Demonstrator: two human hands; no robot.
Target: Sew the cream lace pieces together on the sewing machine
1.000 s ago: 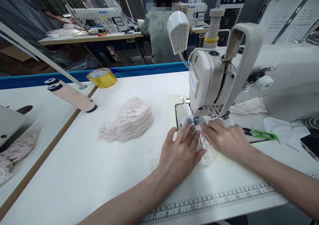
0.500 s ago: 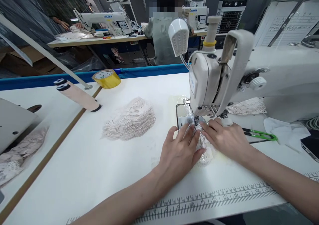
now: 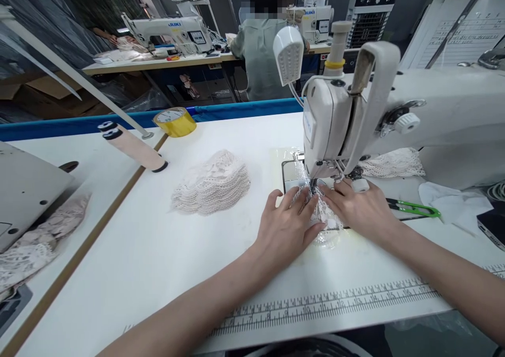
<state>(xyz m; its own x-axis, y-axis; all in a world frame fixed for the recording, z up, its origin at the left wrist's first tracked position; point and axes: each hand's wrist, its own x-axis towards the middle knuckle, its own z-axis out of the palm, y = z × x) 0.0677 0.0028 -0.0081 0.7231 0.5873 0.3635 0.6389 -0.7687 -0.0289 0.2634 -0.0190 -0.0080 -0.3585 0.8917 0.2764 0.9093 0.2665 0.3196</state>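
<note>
A piece of white lace (image 3: 328, 221) lies under the presser foot (image 3: 313, 185) of a white sewing machine (image 3: 329, 120). My left hand (image 3: 284, 222) rests on the lace's left side, fingers spread and thumb stretched towards its lower part. From the right, my right hand (image 3: 357, 204) lies with its fingertips on the lace close to the needle; its fingers are extended and its thumb is hidden. Neither hand visibly pinches the lace. Part of the lace is covered by my fingers.
A stack of lace pieces (image 3: 215, 183) sits left of the machine. Green-handled snips (image 3: 414, 208) lie right of my right hand. Beyond are a thread cone (image 3: 134, 149) and yellow tape (image 3: 175, 122). A printed ruler (image 3: 323, 307) runs along the front edge. A co-worker (image 3: 262, 57) sits behind.
The lace has moved away from me under the presser foot, so less hangs out below my fingers. Both hands stay on it, and the view has shifted slightly.
</note>
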